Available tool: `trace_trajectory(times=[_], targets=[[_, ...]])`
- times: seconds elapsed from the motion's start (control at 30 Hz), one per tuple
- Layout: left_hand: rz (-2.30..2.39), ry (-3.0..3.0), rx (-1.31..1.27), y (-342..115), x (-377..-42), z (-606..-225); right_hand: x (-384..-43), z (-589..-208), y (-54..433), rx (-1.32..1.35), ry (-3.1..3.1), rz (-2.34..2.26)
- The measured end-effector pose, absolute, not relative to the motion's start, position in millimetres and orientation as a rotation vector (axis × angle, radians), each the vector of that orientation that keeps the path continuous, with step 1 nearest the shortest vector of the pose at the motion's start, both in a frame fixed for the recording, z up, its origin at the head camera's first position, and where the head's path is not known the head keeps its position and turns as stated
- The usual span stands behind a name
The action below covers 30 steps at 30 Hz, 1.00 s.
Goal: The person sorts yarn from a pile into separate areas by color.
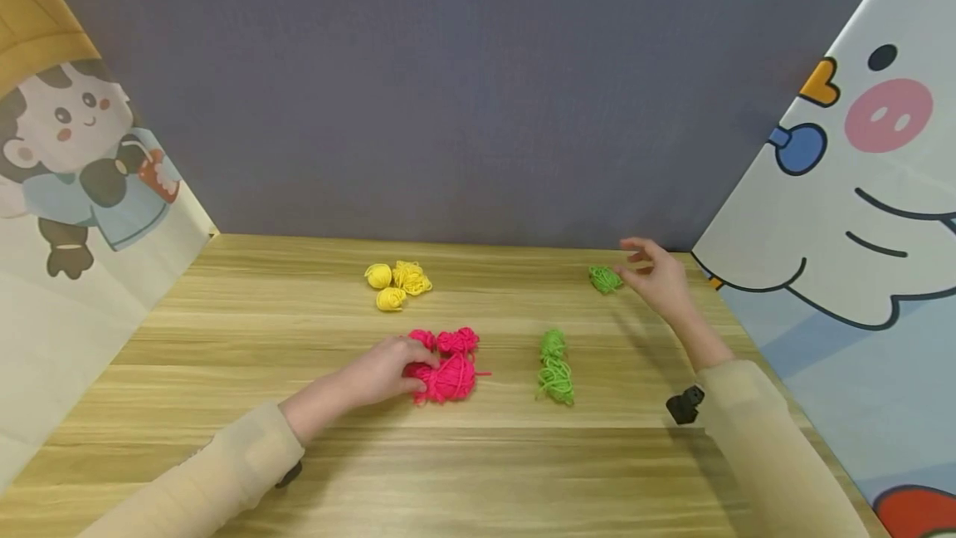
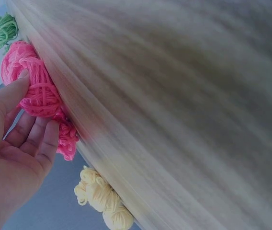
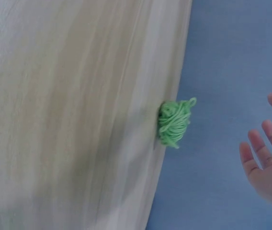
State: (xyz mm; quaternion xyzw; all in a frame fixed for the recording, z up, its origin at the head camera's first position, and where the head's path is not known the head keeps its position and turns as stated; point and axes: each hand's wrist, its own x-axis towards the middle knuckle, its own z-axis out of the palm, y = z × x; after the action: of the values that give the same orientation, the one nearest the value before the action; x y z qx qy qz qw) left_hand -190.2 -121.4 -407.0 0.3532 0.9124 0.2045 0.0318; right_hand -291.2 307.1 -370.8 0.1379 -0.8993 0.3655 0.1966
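My left hand [image 1: 388, 368] is at the left side of a large pink yarn ball [image 1: 452, 379]. In the left wrist view its thumb lies on the pink yarn ball [image 2: 36, 84] and the other fingers curve behind it, partly hidden. Smaller pink yarn balls [image 1: 457, 340] lie just behind the large one. Over the far right of the table, my right hand [image 1: 657, 276] hovers with its fingers parted and nothing in them. Close to its fingertips sits a small green yarn ball [image 1: 605, 279]; the right wrist view shows a gap between that green ball [image 3: 174, 122] and the hand [image 3: 270, 163].
Two green yarn balls [image 1: 556, 368] lie one behind the other right of the pink ones. Three yellow yarn balls [image 1: 392, 281] are grouped toward the back. A grey panel [image 1: 448, 106] bounds the wooden table [image 1: 478, 471] at the rear, with printed panels at both sides.
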Motion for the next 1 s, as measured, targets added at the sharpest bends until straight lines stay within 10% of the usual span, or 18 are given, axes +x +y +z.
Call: trace_trajectory(times=[1.0], targets=[[0.65, 2.795, 1.094, -122, -190, -406, -328, -415, 324, 0.343, -2.799, 0.928]])
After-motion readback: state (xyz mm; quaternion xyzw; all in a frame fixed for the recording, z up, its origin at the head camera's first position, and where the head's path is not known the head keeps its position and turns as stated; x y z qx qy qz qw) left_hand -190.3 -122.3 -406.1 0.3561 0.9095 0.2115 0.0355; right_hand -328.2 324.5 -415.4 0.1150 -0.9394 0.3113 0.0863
